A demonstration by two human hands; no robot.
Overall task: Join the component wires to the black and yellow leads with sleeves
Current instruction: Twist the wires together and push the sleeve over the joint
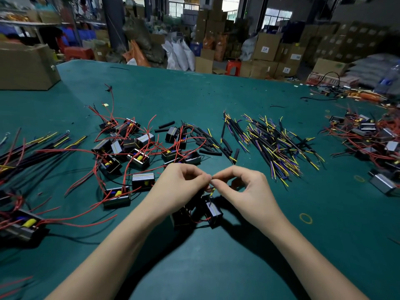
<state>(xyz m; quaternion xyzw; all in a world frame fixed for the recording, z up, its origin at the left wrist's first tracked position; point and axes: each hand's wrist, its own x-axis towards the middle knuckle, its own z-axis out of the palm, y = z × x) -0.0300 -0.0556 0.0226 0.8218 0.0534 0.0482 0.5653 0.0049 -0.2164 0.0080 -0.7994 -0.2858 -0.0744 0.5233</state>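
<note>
My left hand (184,187) and my right hand (244,189) meet fingertip to fingertip above the green table (216,94). Both pinch thin wire ends at the same spot, and a short yellow lead (212,190) shows just below the fingertips. Under the hands hangs a small black boxed component (213,213) with a red wire looping beneath it; a second black box (181,219) lies next to it. Whether a sleeve sits on the joint is hidden by my fingers.
A heap of boxed components with red wires (138,148) lies left of centre. Loose black sleeves (207,146) and a pile of black, yellow and blue leads (275,146) lie behind the hands. More components (372,135) sit far right, long leads (32,146) far left.
</note>
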